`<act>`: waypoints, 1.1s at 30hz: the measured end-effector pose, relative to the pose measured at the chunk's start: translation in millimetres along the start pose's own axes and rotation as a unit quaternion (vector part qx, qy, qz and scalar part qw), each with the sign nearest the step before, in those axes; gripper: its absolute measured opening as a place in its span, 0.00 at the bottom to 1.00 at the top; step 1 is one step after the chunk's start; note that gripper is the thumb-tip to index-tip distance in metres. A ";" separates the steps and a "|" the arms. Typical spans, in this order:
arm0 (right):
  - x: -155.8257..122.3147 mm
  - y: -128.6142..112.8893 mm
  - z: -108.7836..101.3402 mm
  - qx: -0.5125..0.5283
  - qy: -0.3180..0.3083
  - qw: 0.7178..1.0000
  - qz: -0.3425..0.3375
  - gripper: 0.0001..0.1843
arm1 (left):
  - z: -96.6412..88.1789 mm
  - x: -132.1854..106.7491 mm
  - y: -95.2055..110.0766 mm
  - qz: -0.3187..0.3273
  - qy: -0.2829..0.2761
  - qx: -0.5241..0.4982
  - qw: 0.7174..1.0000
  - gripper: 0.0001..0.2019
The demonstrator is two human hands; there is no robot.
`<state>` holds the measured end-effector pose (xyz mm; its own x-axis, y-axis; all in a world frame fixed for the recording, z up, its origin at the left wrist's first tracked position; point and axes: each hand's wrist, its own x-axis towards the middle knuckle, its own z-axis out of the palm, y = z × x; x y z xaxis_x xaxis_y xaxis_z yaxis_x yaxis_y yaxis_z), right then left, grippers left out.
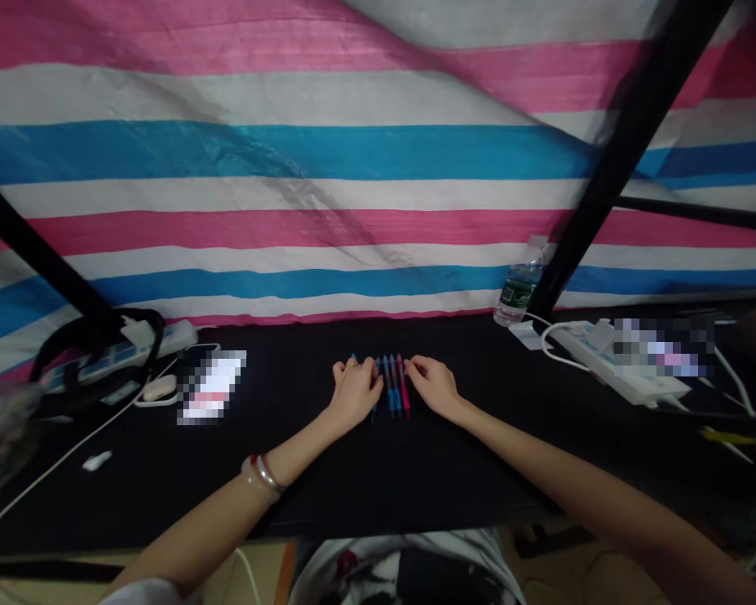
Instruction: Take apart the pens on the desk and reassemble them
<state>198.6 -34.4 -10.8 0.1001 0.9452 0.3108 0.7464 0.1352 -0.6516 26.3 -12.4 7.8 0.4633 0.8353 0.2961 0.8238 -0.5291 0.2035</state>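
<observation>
Single head-worn camera, looking forward and down over near edge of black tabletop (pixel 302 496). Left hand (pixel 354 393) and right hand (pixel 433 385) close, low centre; striped tarp (pixel 290 151) fills far upper frame.

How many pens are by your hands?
5. A red pen and two blue pens lie beside the right hand; a blue pen runs under the left hand, and a fifth pen's tip shows beyond it. More may be hidden there.
</observation>
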 end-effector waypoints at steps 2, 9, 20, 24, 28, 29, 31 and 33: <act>-0.1 -0.1 0.1 0.002 -0.002 1.000 -0.002 0.20 | -1.3 -1.0 0.4 0.005 0.013 0.028 1.000 0.09; -1.5 -2.3 -0.4 0.021 -0.015 1.000 0.005 0.21 | 1.5 -1.1 -1.0 0.013 0.000 0.070 0.997 0.15; -1.1 -5.0 -0.7 0.020 -0.039 0.999 -0.001 0.11 | 5.5 3.4 -1.3 -0.015 -0.011 0.014 1.000 0.17; -1.1 -3.8 1.2 0.015 -0.046 0.999 -0.008 0.12 | 5.1 3.8 -0.9 -0.023 -0.016 -0.002 1.000 0.16; -1.0 -3.0 2.8 0.012 -0.046 0.999 -0.018 0.14 | 4.6 3.9 -1.6 -0.019 -0.018 0.002 1.000 0.17; -0.8 -3.0 2.8 0.012 -0.048 0.999 -0.019 0.14 | 4.8 4.2 -1.7 -0.017 -0.018 0.005 1.000 0.17; -0.3 -3.1 2.4 0.012 -0.049 0.999 -0.020 0.14 | 5.4 4.8 -1.8 -0.012 -0.019 0.010 1.000 0.18; 0.2 -3.2 1.9 0.012 -0.050 0.999 -0.018 0.15 | 6.4 5.4 -1.9 -0.007 -0.017 0.013 1.000 0.18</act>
<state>195.1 -34.1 -10.0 0.0065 0.9642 0.2650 0.7317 0.1760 -0.6584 29.3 -6.0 3.0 0.4615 0.8479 0.2610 0.8390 -0.5127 0.1822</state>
